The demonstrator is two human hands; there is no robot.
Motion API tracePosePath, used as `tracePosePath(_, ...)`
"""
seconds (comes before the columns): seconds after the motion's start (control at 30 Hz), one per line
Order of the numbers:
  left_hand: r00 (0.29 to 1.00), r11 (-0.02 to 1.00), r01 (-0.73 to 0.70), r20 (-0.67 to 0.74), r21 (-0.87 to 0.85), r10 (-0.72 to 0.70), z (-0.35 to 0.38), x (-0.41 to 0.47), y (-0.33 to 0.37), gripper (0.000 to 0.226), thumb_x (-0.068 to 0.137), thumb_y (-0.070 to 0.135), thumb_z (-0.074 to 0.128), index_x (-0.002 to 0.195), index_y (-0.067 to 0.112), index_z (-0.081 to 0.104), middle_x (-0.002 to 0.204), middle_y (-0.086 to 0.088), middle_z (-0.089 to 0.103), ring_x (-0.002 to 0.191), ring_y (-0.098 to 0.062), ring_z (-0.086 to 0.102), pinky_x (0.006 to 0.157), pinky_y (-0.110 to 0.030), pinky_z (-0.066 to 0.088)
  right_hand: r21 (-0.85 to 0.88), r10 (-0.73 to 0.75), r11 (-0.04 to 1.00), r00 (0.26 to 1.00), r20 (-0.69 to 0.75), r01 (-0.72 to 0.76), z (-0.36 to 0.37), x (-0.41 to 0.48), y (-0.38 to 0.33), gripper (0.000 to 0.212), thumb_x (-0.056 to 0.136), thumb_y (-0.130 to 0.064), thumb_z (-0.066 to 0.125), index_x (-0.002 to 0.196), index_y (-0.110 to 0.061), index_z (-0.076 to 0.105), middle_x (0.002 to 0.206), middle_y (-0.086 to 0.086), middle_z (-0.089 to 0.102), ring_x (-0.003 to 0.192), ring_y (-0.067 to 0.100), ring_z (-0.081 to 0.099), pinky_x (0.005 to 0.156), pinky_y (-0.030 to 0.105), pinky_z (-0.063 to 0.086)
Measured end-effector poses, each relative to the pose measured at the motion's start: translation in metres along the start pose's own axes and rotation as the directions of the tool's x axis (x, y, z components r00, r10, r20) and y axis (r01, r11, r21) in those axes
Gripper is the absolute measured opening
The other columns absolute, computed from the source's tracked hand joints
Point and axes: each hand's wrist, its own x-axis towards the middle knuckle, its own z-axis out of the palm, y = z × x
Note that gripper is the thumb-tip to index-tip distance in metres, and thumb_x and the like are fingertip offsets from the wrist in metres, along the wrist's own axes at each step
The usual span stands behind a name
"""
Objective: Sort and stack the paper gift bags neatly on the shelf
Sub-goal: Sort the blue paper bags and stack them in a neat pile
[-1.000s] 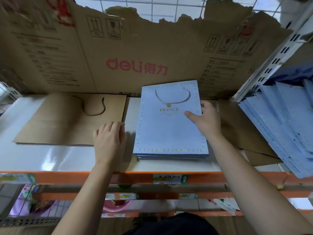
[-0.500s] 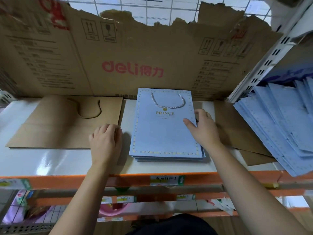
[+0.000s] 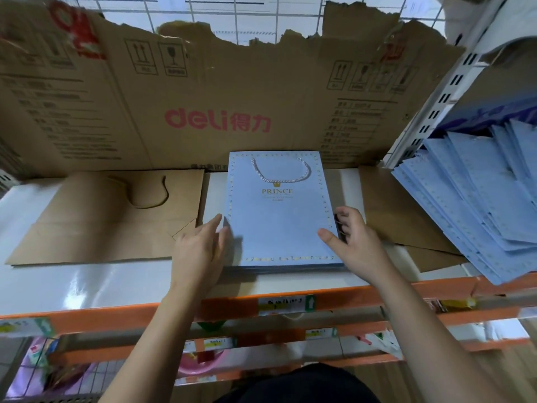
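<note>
I've only one view to work from — the wide-angle head camera, facing forward and down onto the shelf [image 3: 87, 283] from close in. The left hand [image 3: 200, 251] and right hand [image 3: 357, 245] reach in from the bottom edge to mid-frame — the cardboard backing [image 3: 203, 82] fills the top.

Soft overhead light, glare on white shelf [image 3: 72, 283], wide-angle bending at edges, slight blur

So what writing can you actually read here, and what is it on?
"PRINCE": top blue gift bag.
"deli 得力": cardboard sheet at the back.
Arrow and glass signs: same cardboard.
Line under PRINCE, cardboard's small print, shelf-edge labels: too blurred.
</note>
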Motion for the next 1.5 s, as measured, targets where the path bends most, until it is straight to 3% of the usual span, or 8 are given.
tracePosePath(0.13, 0.997, 0.997, 0.001, 0.073, -0.074, 0.004, 0.014, -0.006, 0.018, 0.049, 0.101, 0.031, 0.041, 0.142, 0.006, 0.039, 0.101, -0.011, 0.064, 0.084, -0.027, 0.058, 0.062, -0.033, 0.036, 0.004, 0.020, 1.000, 0.998, 0.053, -0.020, 0.004, 0.000, 0.003, 0.091, 0.075, -0.051, 0.075, 0.147, -0.025, 0.025, 0.139, -0.012, 0.047, 0.121, 0.009, 0.049, 0.101, 0.035, 0.045)
tracePosePath(0.3, 0.994, 0.997, 0.040, 0.106, -0.071, -0.033, 0.029, -0.012, 0.026, 0.046, 0.099, 0.038, 0.040, 0.134, 0.008, 0.033, 0.126, -0.018, 0.056, 0.099, -0.035, 0.060, 0.075, -0.046, 0.054, -0.043, 0.034, 0.999, 0.996, 0.079, -0.030, 0.002, 0.000, 0.005, 0.111, 0.065, -0.049, 0.084, 0.151, -0.026, 0.020, 0.150, -0.008, 0.036, 0.134, 0.015, 0.039, 0.109, 0.038, 0.037)
tracePosePath(0.53, 0.987, 0.997, 0.026, 0.155, 0.070, -0.037, 0.025, -0.006, 0.026, 0.060, 0.098, 0.043, 0.041, 0.142, 0.004, 0.028, 0.147, -0.022, 0.037, 0.121, -0.039, 0.049, 0.095, -0.052, 0.047, -0.092, 0.019, 0.996, 0.999, 0.043, -0.015, 0.001, 0.002, 0.005, 0.074, 0.090, -0.050, 0.058, 0.151, -0.023, 0.024, 0.154, -0.003, 0.032, 0.141, 0.017, 0.031, 0.109, 0.029, 0.028)
tracePosePath(0.63, 0.994, 0.983, -0.079, 0.091, 0.166, 0.064, 0.018, 0.007, 0.034, 0.061, 0.098, 0.041, 0.036, 0.145, 0.003, 0.032, 0.152, -0.023, 0.030, 0.136, -0.039, 0.035, 0.103, -0.052, 0.035, -0.084, 0.001, 0.996, 0.999, -0.034, -0.004, -0.007, 0.001, 0.004, 0.067, 0.091, -0.047, 0.057, 0.148, -0.024, 0.029, 0.152, -0.002, 0.037, 0.138, 0.017, 0.035, 0.112, 0.040, 0.034)
tracePosePath(0.77, 0.969, 0.956, -0.245, 0.082, 0.162, 0.235, 0.023, 0.031, 0.065, 0.057, 0.094, 0.041, 0.038, 0.139, 0.007, 0.044, 0.147, -0.022, 0.041, 0.129, -0.040, 0.045, 0.097, -0.053, 0.039, -0.129, -0.052, 0.991, 0.976, -0.214, 0.024, -0.035, -0.016, 0.004, 0.058, 0.093, -0.039, 0.058, 0.145, -0.023, 0.037, 0.147, 0.000, 0.043, 0.134, 0.016, 0.042, 0.109, 0.040, 0.039)
tracePosePath(1.1, 0.866, 0.876, -0.481, 0.182, 0.044, 0.467, 0.104, 0.017, 0.223, 0.047, 0.094, 0.035, 0.047, 0.134, 0.011, 0.051, 0.140, -0.015, 0.051, 0.121, -0.038, 0.053, 0.095, -0.051, 0.039, -0.163, -0.106, 0.986, 0.857, -0.505, 0.026, -0.156, -0.074, 0.071, 0.033, 0.093, -0.022, 0.060, 0.124, -0.011, 0.060, 0.122, 0.004, 0.061, 0.117, 0.017, 0.055, 0.102, 0.041, 0.045)
tracePosePath(1.27, 0.860, 0.875, -0.485, 0.180, -0.002, 0.477, 0.153, 0.000, 0.319, 0.059, 0.091, 0.047, 0.029, 0.132, 0.013, 0.054, 0.136, -0.010, 0.056, 0.121, -0.032, 0.054, 0.096, -0.048, 0.039, -0.165, -0.093, 0.986, 0.835, -0.543, 0.002, -0.237, -0.106, 0.123, 0.032, 0.091, -0.023, 0.059, 0.121, -0.013, 0.063, 0.120, 0.003, 0.063, 0.115, 0.019, 0.058, 0.101, 0.041, 0.047)
tracePosePath(1.5, 0.825, 0.851, -0.522, 0.219, -0.057, 0.521, 0.210, -0.022, 0.420, 0.049, 0.095, 0.041, 0.037, 0.132, 0.014, 0.054, 0.137, -0.008, 0.055, 0.124, -0.030, 0.052, 0.101, -0.046, 0.035, -0.174, -0.004, 0.978, 0.818, -0.575, -0.118, -0.328, -0.142, 0.186, 0.028, 0.092, -0.019, 0.062, 0.120, -0.014, 0.064, 0.107, -0.003, 0.064, 0.101, 0.013, 0.060, 0.093, 0.030, 0.049)
